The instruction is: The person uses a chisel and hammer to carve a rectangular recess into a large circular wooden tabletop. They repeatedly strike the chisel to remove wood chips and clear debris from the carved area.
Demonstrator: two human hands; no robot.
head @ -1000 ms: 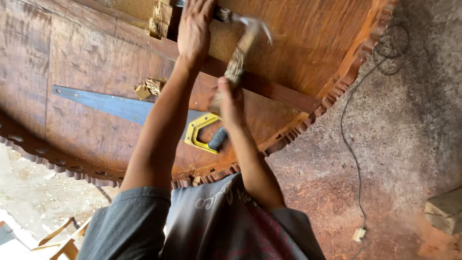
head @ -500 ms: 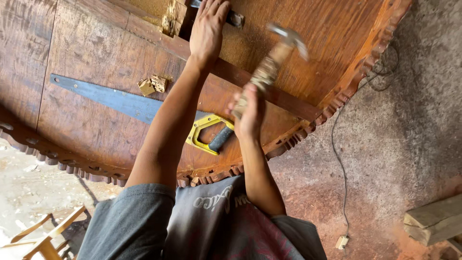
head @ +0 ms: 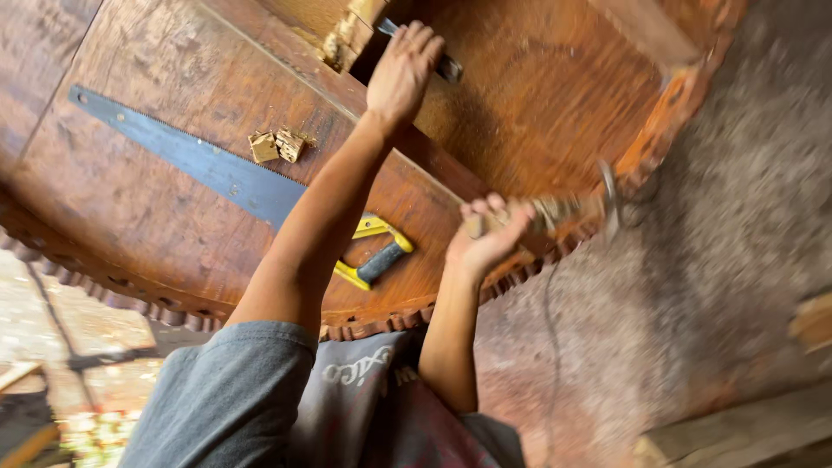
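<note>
The left hand (head: 403,74) presses a dark chisel (head: 438,61) against the far block on the wooden counter (head: 165,234), while the right hand (head: 485,238) grips a hammer (head: 576,208) lying sideways, below and right of the chisel.

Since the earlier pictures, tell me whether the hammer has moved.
Yes. The hammer in the right hand has swung down and away from the chisel under the left hand, out toward the carved table edge.
</note>
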